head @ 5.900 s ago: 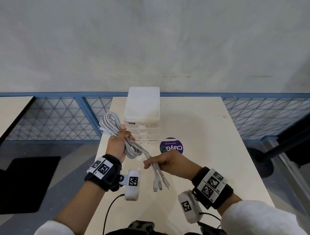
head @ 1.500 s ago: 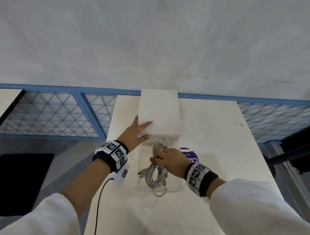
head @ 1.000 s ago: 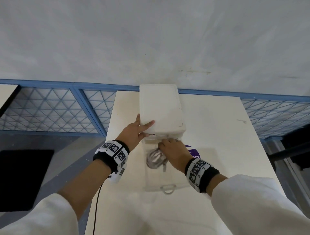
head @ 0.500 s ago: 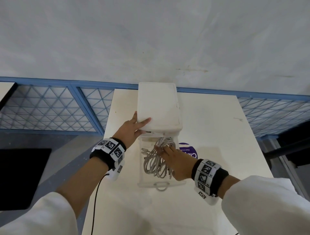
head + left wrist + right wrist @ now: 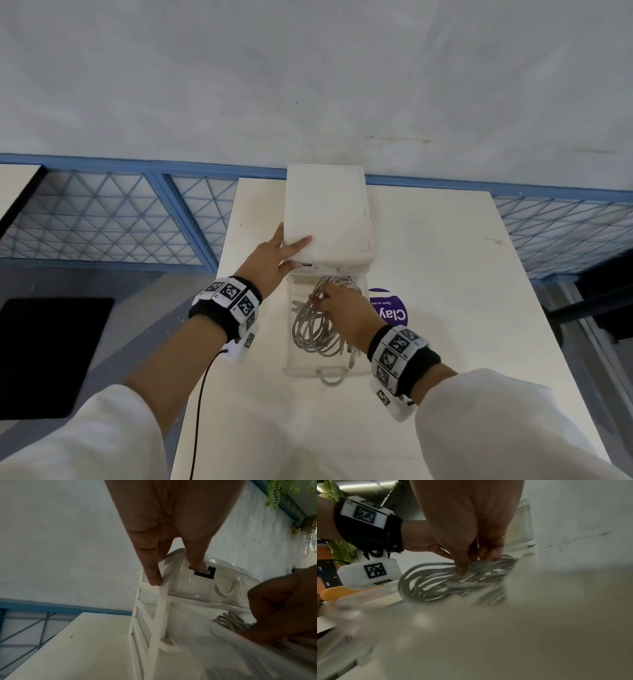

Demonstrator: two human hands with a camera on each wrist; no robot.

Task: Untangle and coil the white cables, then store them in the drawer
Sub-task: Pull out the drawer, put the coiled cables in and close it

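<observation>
The white cables [image 5: 317,325] lie as a loose coil inside the open drawer [image 5: 291,366], which is pulled out toward the near edge of the counter [image 5: 462,308] from the small white drawer unit [image 5: 327,219] standing at the far edge. The plug ends trail toward the drawer's front wall, just behind its loop handle [image 5: 331,375].

The left hand [image 5: 274,257] rests flat and spread on the near left corner of the unit's top, with one fingertip down its side, steadying it. The right hand [image 5: 346,313] reaches into the drawer from the right; in the right wrist view its fingers [image 5: 462,566] point down into the loops at the far end of the coil, pressing or lightly pinching the strands. Which of the two cannot be told.

The cables look light, soft and springy. A coil like this tends to open out and climb over a low drawer wall once let go, so it is best held where the strands cross and bunch, not by a single loop or by the plugs, and pressed flat to the drawer floor. The smooth sheath may slip through a loose pinch. The plug ends near the front wall could catch as the drawer slides in, and should be tucked inside first. A round purple sticker [image 5: 390,310] lies on the counter just right of the drawer.
</observation>
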